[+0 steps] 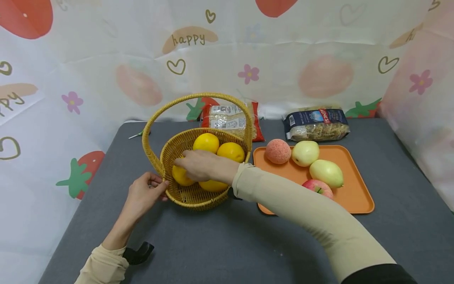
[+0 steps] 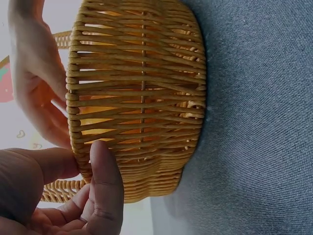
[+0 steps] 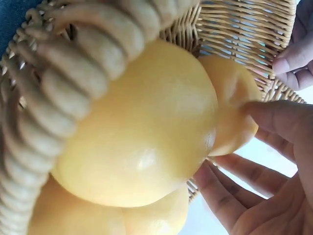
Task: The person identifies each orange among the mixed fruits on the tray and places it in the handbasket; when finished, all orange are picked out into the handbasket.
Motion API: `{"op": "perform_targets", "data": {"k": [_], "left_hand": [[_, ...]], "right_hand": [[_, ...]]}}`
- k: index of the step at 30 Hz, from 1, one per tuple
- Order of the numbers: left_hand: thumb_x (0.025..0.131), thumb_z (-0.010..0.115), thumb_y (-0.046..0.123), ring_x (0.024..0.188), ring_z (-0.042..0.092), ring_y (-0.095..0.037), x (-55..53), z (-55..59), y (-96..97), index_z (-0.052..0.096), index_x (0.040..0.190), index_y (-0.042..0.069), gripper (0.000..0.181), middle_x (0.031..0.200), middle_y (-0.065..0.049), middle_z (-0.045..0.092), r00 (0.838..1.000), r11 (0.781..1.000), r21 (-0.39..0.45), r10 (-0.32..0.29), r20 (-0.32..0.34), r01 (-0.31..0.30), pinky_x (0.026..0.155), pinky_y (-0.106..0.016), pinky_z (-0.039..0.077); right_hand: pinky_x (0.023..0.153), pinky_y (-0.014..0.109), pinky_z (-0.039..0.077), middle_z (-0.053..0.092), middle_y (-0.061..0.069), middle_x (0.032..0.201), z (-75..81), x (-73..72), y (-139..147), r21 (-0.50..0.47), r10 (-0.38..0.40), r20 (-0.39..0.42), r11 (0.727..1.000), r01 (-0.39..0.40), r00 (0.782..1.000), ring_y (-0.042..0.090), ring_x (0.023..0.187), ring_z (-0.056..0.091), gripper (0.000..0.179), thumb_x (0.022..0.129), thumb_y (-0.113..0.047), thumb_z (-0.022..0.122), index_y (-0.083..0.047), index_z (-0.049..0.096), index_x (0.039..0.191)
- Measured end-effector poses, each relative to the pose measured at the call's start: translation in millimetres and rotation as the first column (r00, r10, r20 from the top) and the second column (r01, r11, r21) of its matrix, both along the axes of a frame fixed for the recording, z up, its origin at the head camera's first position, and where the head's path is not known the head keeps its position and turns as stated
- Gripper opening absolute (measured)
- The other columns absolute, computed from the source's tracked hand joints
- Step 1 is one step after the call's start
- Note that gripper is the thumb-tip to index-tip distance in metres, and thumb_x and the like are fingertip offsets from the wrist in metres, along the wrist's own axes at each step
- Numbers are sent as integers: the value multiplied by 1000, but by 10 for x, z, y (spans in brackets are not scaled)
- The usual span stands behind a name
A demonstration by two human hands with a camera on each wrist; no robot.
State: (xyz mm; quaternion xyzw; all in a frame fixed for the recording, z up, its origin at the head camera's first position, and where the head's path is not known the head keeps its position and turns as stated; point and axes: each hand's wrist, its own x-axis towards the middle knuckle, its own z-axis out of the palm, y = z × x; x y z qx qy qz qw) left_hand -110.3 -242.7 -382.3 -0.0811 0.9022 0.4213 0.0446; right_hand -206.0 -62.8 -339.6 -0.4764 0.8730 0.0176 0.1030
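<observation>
A woven wicker basket [image 1: 194, 206] with a tall arched handle stands on the grey table, left of the middle. Inside lie several smooth, round yellow fruits [image 1: 206, 142]. My left hand [image 1: 143, 195] pinches the basket's left rim between thumb and fingers; the left wrist view shows the thumb inside and a finger against the outer weave. My right hand [image 1: 203, 165] reaches over the rim into the basket and holds the leftmost yellow fruit [image 3: 234, 105]. In the right wrist view its thumb presses that fruit's side while the fingertips sit at the lower edge.
Right of the basket, an orange tray [image 1: 349, 193] bears a pink ball-like fruit [image 1: 278, 151], two pale green fruits [image 1: 326, 173] and a red apple [image 1: 318, 187]. Behind stand a red-edged food bag [image 1: 228, 118] and a dark-labelled pasta bag [image 1: 317, 124]. A small green-and-white object [image 1: 136, 135] lies at back left.
</observation>
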Motion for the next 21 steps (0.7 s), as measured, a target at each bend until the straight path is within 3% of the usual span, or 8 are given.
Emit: {"op": "perform_targets", "data": {"k": [13,21], "left_hand": [[96,61,27,66,72,-16,-1,-33,-9,55,109,-2,32,90,-11,66,1000,1000,0,5,-3,-5,62,-31,59],[96,61,27,66,72,-17,-5,-25,-4,54,109,-2,32,90,-12,66,1000,1000,-1,6,-4,-6,62,-31,59]], "right_hand": [[84,31,56,59,8,129,-7,24,31,-11,3,-24,1000,-4,1000,19,97,62,42,99,-18,54,-21,52,141],[69,28,55,60,8,119,-3,38,16,-47,14,-87,999,-18,996,16,84,59,33,98,-16,55,-19,60,130]]}}
